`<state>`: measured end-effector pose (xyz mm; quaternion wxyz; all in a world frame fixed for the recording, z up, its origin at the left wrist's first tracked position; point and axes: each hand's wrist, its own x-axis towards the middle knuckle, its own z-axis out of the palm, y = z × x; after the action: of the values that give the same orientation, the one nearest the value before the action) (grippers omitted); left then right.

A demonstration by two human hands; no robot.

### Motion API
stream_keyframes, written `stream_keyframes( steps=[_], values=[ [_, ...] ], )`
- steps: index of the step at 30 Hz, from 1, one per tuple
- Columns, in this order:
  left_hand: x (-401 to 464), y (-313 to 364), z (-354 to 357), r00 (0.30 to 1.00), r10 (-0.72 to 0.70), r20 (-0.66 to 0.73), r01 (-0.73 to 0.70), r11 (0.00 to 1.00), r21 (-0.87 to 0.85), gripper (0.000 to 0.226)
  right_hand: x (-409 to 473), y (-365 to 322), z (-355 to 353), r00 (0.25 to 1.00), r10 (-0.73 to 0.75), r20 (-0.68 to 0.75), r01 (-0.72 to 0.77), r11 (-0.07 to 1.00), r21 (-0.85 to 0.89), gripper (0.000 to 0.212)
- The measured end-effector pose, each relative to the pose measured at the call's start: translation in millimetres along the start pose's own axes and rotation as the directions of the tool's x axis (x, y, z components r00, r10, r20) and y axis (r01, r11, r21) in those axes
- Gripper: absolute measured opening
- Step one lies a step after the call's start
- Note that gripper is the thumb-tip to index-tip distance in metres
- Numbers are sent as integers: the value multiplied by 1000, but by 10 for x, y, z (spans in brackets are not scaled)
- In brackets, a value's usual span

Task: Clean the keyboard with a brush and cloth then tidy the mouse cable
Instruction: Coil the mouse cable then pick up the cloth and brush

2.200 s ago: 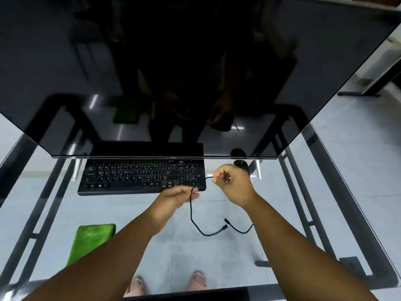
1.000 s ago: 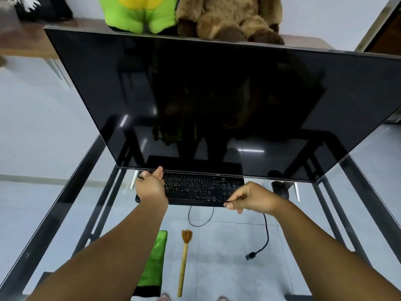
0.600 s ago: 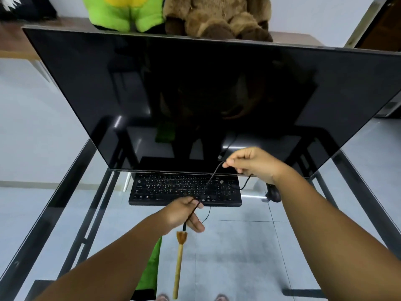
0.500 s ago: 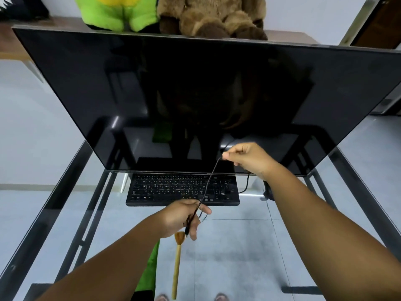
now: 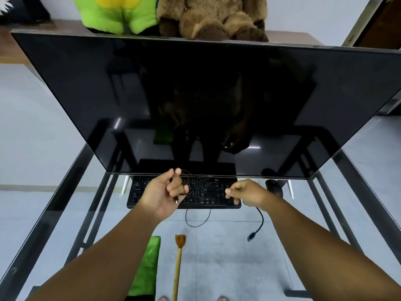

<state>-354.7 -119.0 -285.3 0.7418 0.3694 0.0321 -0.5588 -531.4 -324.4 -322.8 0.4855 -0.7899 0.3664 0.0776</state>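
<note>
A black keyboard (image 5: 206, 193) lies on the glass desk (image 5: 234, 257) under the monitor's lower edge. The black mouse (image 5: 274, 186) sits just right of it. My left hand (image 5: 162, 192) hovers over the keyboard's left half and pinches thin loops of the black mouse cable (image 5: 260, 220) between its fingers. My right hand (image 5: 247, 193), fingers curled, grips the same cable over the keyboard's right end. The cable's plug end (image 5: 251, 235) dangles below that hand. Near the front lie a wooden brush (image 5: 179, 257) and a folded green cloth (image 5: 145, 268).
A large dark monitor (image 5: 195, 94) fills the upper view and overhangs the keyboard. A second black cable loop (image 5: 196, 222) lies in front of the keyboard. Green and brown plush toys (image 5: 173, 16) sit behind the monitor. Black desk frame rails run down both sides.
My right hand dropped from in front of the monitor to the keyboard's right end. My left hand rose over the keyboard with cable loops. The plug end now hangs free.
</note>
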Motion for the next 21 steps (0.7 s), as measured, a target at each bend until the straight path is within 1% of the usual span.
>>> stream_keyframes(
  steps=[2, 4, 5, 7, 10, 11, 12, 14, 15, 17, 19, 21],
  values=[
    [66, 18, 9, 986, 90, -140, -106, 988, -111, 28, -14, 62, 55, 997, 19, 69, -18, 1000, -3, 22],
    [126, 55, 26, 946, 169, -275, -229, 952, -202, 25, -30, 102, 84, 989, 44, 140, -41, 999, -25, 22],
    [146, 76, 39, 920, 197, -340, -282, 934, -221, 24, -51, 106, 86, 982, 55, 180, -47, 998, -49, 22],
    [171, 120, 47, 866, 240, -439, -355, 914, -199, 26, -88, 95, 80, 966, 69, 247, -44, 993, -105, 23],
    [235, 156, 5, 808, 293, -510, -379, 923, -71, 36, -170, 16, 39, 942, 75, 327, -19, 985, -169, 23],
    [260, 143, -14, 785, 330, -525, -377, 926, 19, 37, -197, -33, 18, 931, 70, 359, -7, 985, -172, 22],
    [272, 115, -21, 758, 381, -529, -366, 920, 138, 32, -235, -103, -8, 915, 60, 398, 6, 986, -164, 21],
    [276, 29, -23, 716, 488, -500, -316, 865, 390, 19, -313, -272, -78, 880, 28, 474, 52, 986, -156, 21],
    [273, -14, -21, 710, 525, -469, -286, 824, 488, 16, -349, -367, -116, 863, 10, 505, 80, 984, -157, 21],
    [273, -83, -14, 739, 543, -398, -218, 752, 622, 14, -395, -527, -189, 829, -38, 558, 141, 980, -143, 22],
    [306, -137, -39, 805, 481, -348, -101, 689, 718, 20, -408, -643, -251, 813, -108, 572, 198, 975, -98, 24],
    [365, -207, -108, 876, 358, -323, 24, 638, 770, 30, -411, -737, -309, 820, -167, 547, 234, 971, -54, 26]
  ],
)
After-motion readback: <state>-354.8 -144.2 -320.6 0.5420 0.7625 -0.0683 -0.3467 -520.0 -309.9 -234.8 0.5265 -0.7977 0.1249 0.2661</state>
